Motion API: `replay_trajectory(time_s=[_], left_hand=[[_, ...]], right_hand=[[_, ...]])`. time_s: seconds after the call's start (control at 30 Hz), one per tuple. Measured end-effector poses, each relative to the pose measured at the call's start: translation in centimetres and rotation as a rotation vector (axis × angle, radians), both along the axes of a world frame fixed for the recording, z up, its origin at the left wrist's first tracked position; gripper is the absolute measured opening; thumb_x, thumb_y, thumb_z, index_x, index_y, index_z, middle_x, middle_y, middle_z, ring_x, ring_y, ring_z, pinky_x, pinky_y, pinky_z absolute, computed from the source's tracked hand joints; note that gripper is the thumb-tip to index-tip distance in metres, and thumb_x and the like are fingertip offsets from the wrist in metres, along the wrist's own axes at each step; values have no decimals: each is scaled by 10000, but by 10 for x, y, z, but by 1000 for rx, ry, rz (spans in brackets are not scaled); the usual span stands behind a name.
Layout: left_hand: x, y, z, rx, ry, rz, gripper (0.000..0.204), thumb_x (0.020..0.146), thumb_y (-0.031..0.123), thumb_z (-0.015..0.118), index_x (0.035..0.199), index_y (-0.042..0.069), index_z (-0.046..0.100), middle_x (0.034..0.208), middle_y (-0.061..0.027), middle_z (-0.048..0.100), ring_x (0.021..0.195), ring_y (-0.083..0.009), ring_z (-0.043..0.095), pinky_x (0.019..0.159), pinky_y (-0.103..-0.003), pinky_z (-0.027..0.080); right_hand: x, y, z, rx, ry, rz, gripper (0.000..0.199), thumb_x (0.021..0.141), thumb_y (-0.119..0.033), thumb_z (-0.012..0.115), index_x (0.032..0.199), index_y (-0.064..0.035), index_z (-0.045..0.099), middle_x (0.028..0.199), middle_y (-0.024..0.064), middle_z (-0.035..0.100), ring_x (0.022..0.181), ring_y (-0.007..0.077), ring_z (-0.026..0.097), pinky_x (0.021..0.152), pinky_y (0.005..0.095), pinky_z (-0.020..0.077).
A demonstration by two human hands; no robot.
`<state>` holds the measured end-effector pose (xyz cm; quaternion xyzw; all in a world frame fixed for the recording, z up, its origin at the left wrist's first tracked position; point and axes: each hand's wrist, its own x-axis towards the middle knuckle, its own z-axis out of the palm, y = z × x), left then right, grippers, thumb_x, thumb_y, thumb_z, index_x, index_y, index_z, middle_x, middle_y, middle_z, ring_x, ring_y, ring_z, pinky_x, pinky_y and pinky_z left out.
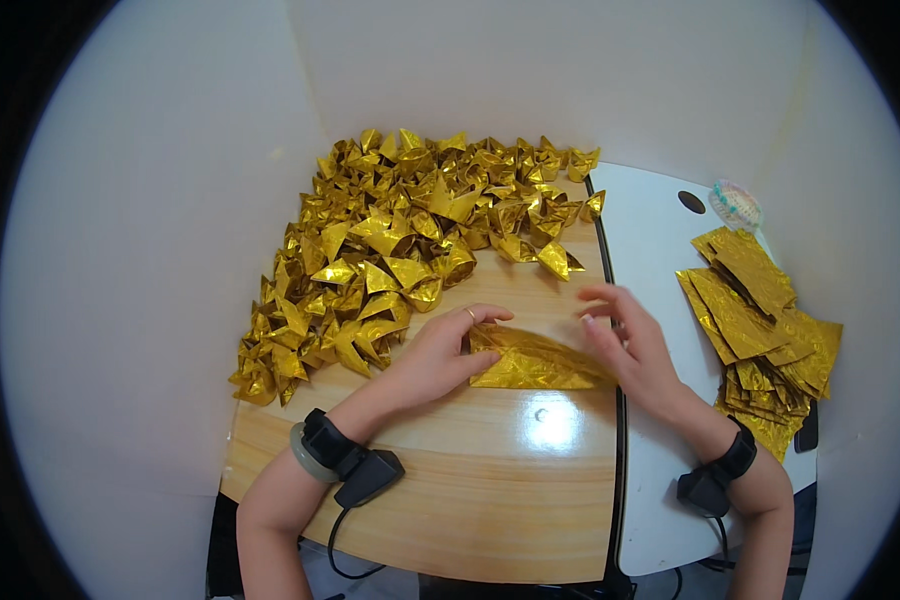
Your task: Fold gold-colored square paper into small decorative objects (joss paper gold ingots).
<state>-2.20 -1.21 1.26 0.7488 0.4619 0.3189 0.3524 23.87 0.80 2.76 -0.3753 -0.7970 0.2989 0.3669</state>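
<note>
A folded sheet of gold foil paper (533,362) lies between my two hands over the wooden table. My left hand (448,348) grips its left end, with the thumb on the near face and the fingers along the far edge; a ring shows on one finger. At the sheet's right end, my right hand (634,350) is raised with bent, spread fingers, its side close to the paper. The sheet's right tip is partly hidden by this hand. Beyond my left hand spreads a large heap of folded gold paper ingots (380,245).
The wooden table (450,490) meets a white table (660,480) along a dark seam. Stacks of flat gold foil sheets (760,330) lie at the right, with a small crocheted-looking item (736,205) behind them. White partitions (560,75) enclose the tables. Black devices with cables (370,478) are strapped to my wrists.
</note>
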Motion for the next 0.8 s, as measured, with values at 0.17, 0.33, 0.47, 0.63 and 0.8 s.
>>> replay_trajectory(time_s=[0.17,0.33,0.47,0.63,0.8], left_hand=[[-3,1,-3,149,126,27,497,781,87,700,1260,95,568,1128,-102,577,910,-188,565,815,-291,468],[3,-2,3,259,286,62,506,770,62,681,1258,100,558,1277,-181,481,1182,-342,474,1019,-384,383],[12,-6,-2,373,371,-138,640,847,94,628,1421,40,350,1458,-234,311,1370,-386,290,1127,-411,266],[19,-7,3,216,563,-289,698,976,325,485,1469,-61,176,1529,-256,198,1436,-372,182,1168,-435,188],[16,-8,0,276,655,-300,700,968,322,492,1475,-48,182,1532,-260,193,1429,-385,191,1164,-430,187]], right_hand=[[8,-6,8,667,-58,94,402,846,-23,618,1232,-31,508,1239,144,566,1078,306,596,870,372,507],[-9,-17,7,540,-482,381,610,884,-273,636,1365,22,404,1433,231,395,1334,361,396,1089,444,345],[-13,-14,-12,430,-647,456,887,902,-598,479,1415,98,283,1486,275,290,1412,371,258,1155,445,226],[-10,-13,-17,378,-686,427,999,884,-683,431,1420,136,232,1481,321,259,1418,396,227,1163,435,204],[5,2,-12,364,-792,321,1009,873,-685,451,1411,144,246,1479,326,261,1414,399,235,1160,431,213]])
